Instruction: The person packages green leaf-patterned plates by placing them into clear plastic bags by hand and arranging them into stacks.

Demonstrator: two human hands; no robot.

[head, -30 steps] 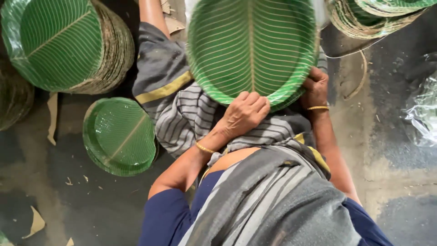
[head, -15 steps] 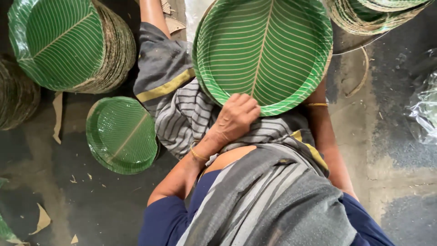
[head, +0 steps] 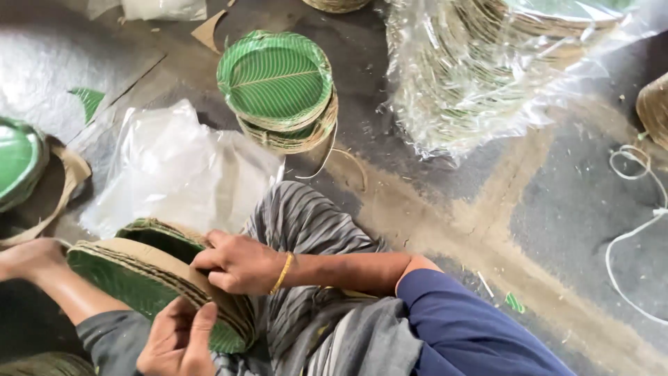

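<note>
At lower left of the frame, a stack of green leaf plates (head: 149, 278) lies tipped on its side across the lap. Its long axis runs from left down to lower right, green faces turned down-left. The right hand (head: 240, 263) clamps over the top edges; the left hand (head: 177, 339) props the stack's near end, fingers closed on it. Squaring the rims calls for even pressure from both sides, I judge.

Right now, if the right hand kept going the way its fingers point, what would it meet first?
The right hand points toward the picture's left, fingers already lying on the tilted stack of green leaf-pattern plates. So the stack's brown edge comes first; beyond it, the clear plastic bag, though depth is unclear.
</note>
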